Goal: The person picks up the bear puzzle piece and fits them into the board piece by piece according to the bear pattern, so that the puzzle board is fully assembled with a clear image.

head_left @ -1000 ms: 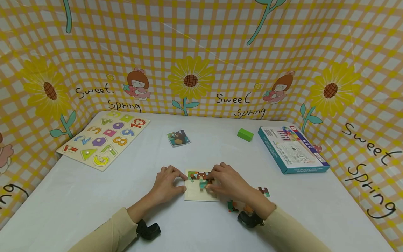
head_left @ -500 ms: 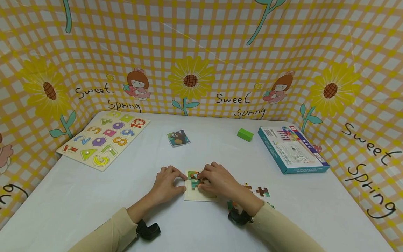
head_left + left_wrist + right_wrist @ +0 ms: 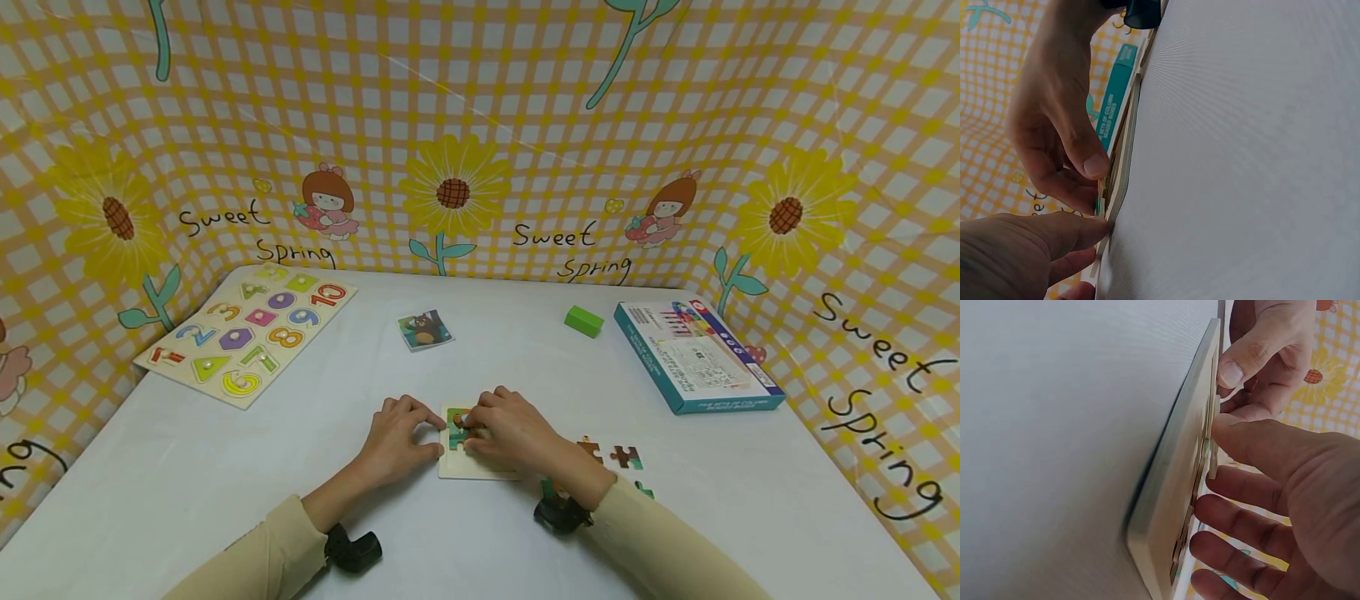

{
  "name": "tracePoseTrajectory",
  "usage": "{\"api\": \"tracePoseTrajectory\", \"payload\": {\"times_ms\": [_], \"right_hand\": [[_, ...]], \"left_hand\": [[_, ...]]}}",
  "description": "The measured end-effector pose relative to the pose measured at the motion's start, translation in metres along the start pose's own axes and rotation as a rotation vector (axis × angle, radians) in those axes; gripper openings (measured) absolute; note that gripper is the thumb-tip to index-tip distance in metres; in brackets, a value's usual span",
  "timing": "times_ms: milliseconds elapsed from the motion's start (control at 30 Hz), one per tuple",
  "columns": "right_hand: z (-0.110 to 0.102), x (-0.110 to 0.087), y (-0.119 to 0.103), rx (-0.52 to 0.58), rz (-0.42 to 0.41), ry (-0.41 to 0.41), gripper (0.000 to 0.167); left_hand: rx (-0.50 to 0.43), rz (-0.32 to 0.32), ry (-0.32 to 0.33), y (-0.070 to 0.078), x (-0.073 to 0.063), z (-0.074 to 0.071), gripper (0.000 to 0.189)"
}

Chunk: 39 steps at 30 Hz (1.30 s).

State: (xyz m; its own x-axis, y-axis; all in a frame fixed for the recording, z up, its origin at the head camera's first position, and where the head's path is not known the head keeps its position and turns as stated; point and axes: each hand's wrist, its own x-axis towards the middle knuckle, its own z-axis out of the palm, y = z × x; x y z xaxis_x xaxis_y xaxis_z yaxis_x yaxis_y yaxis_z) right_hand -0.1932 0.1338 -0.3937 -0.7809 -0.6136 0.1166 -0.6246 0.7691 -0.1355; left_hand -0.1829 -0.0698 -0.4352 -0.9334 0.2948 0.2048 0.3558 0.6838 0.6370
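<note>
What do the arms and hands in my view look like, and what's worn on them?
The left hand and right hand are bare, without gloves. The left sleeve and right sleeve are beige and end short of the wrists. Each wrist carries a rounded, stubby black device: left device, right device. No cables are visible.

A plain beige cloth left sleeve [image 3: 258,548] and a matching beige right sleeve [image 3: 671,543] clothe the person. On the left, a stubby, rounded black wrist camera [image 3: 354,550] juts out just past the cloth; on the right, a second black wrist camera [image 3: 558,515] does likewise.
</note>
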Motion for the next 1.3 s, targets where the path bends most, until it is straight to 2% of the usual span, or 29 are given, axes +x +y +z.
{"api": "tracePoseTrajectory", "payload": {"times_ms": [367,767,1300], "right_hand": [[0.0017,0.0018,0.0003,0.009,-0.011,0.002,0.026],[0.0053,0.0031,0.0014,-0.032,-0.034,0.018,0.026],[0.0059,0.0041,0.0023,-0.049,-0.05,0.032,0.027]], "left_hand": [[0.003,-0.002,0.0,0.001,-0.0001,0.0001,0.02],[0.003,-0.003,-0.002,0.005,-0.0004,0.0009,0.018],[0.004,-0.02,0.011,0.0101,0.0045,0.0062,0.013]]}}
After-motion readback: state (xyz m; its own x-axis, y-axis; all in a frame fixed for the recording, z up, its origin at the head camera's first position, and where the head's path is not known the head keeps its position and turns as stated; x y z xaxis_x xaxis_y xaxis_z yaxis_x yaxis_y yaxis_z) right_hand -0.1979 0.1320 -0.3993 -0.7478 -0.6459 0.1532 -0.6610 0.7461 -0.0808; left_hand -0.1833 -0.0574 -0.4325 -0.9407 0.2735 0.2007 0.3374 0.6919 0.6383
